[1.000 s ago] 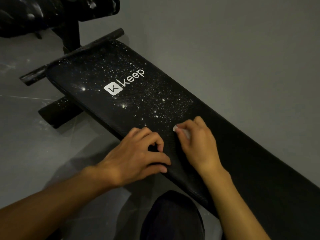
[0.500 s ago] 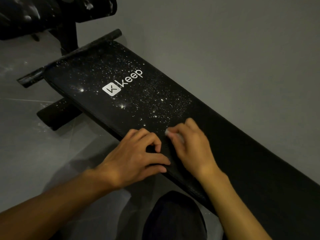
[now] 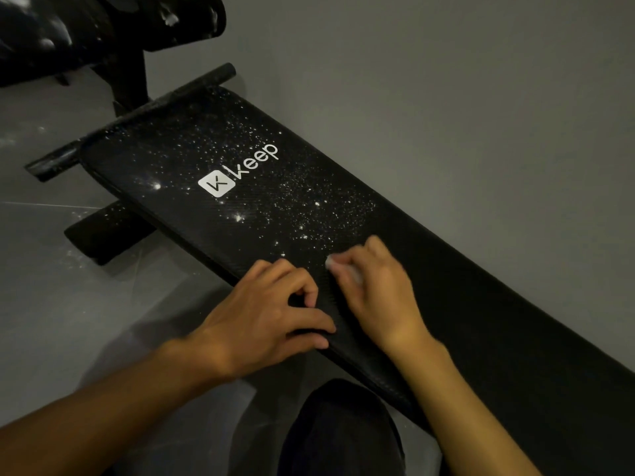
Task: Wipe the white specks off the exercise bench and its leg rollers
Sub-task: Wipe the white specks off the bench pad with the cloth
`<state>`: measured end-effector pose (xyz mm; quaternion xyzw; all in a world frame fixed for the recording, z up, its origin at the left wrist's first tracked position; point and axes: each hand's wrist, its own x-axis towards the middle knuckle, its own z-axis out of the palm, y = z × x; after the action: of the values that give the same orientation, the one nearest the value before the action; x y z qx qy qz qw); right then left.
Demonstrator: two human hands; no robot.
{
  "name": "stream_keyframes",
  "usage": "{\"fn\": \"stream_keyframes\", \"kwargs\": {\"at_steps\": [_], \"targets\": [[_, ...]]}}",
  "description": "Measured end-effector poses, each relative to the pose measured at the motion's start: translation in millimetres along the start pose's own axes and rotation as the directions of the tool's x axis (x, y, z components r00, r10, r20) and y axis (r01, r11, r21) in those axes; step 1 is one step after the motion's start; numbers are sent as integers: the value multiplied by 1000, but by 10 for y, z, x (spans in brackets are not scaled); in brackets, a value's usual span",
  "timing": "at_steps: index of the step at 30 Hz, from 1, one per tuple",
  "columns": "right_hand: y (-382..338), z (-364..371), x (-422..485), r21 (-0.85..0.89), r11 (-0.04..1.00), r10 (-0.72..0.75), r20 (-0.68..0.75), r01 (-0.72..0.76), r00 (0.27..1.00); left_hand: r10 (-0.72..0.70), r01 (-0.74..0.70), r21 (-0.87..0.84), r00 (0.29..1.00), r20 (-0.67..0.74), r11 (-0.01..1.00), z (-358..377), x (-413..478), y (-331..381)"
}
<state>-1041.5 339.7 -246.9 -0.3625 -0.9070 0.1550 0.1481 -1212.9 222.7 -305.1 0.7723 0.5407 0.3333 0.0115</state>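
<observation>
**Speckled bench under two hands**

One long black bench (image 3: 481,304) is seen, its pad finely woven in texture, rounded at the corners and slightly bowed along its length. White specks (image 3: 309,207), too many to be counted, are scattered over the far half of the pad, fine as dust with a few larger blots among them. They are densest around one white logo (image 3: 237,171), made up of a rounded square and lettering. The pad nearer than the hands looks plain black.

Two bare hands are laid on the pad at its near edge, close together but apart. The left hand (image 3: 264,321) rests on that edge with two digits straight along it and the others bent; nothing is seen in it. The right hand (image 3: 374,290), somewhat blurred, is pressed to the pad at the border of the specks, with one small white wipe (image 3: 331,262) pinched in its curled fingers.

One thin speckled bar (image 3: 137,115) is set across the far end of the bench. One thicker matte cylinder (image 3: 103,231) lies on the smooth grey floor (image 3: 51,304) below the near edge. Glossy padded rollers (image 3: 103,25), smeared white, are cropped at the top left; their number cannot be told.
</observation>
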Motion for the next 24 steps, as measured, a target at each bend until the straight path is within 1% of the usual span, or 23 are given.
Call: {"fn": "stream_keyframes", "kwargs": {"at_steps": [2, 3, 4, 5, 7, 9, 10, 11, 12, 15, 16, 17, 19, 20, 22, 23, 24], "targets": [[25, -59, -198, 52, 994, -97, 74, 93, 993, 0, 0, 1, 1000, 12, 1000, -4, -1, -1], [79, -110, -188, 38, 994, -103, 99, 100, 990, 2, -2, 2, 1000, 16, 1000, -6, -3, -4], [153, -149, -116, 12, 997, -78, 101, 78, 992, 3, -3, 1, 1000, 18, 1000, -5, -3, -6], [235, -167, -1, -20, 999, -32, 78, 34, 996, 4, -4, -1, 1000, 18, 1000, -2, -3, -2], [372, -167, 329, -73, 991, 112, -15, -113, 994, 2, -2, -4, 1000, 12, 1000, 3, 2, 0], [436, -118, 608, -72, 965, 245, -85, -251, 966, 3, -3, -6, 1000, 7, 1000, 7, 5, 9], [436, -81, 668, -77, 957, 269, -110, -278, 957, 5, -5, -8, 1000, 7, 1000, 6, 6, 9], [412, -49, 663, -89, 958, 262, -125, -274, 957, 7, -7, -8, 1000, 7, 1000, 4, 5, 9], [377, -37, 595, -95, 967, 223, -123, -235, 967, 9, -9, -7, 1000, 8, 1000, 1, 2, 8], [329, -111, 265, -21, 1000, 17, -16, -17, 1000, 9, -9, -7, 1000, 7, 1000, -2, -9, 3], [356, -157, 204, -4, 1000, -26, 27, 26, 999, 10, -10, -8, 1000, 8, 1000, -2, -7, 0], [405, -196, 206, -19, 999, -37, 53, 38, 998, 11, -11, -10, 1000, 9, 1000, -1, -6, 0], [526, -212, 383, -83, 996, 21, 31, -19, 999, 13, -13, -8, 1000, 9, 1000, -2, -1, -5], [591, -199, 526, -91, 992, 87, -9, -88, 996, 15, -15, -6, 1000, 8, 1000, 2, 4, -4], [685, -159, 834, -53, 967, 245, -80, -250, 966, 18, -18, -1, 1000, 1, 1000, 8, 6, -1], [710, -138, 956, -38, 952, 298, -107, -303, 949, 19, -19, 0, 1000, -1, 1000, 11, 7, 1], [705, -124, 1030, -34, 944, 320, -127, -327, 939, 22, -22, 0, 1000, -2, 1000, 14, 8, 3]]}}
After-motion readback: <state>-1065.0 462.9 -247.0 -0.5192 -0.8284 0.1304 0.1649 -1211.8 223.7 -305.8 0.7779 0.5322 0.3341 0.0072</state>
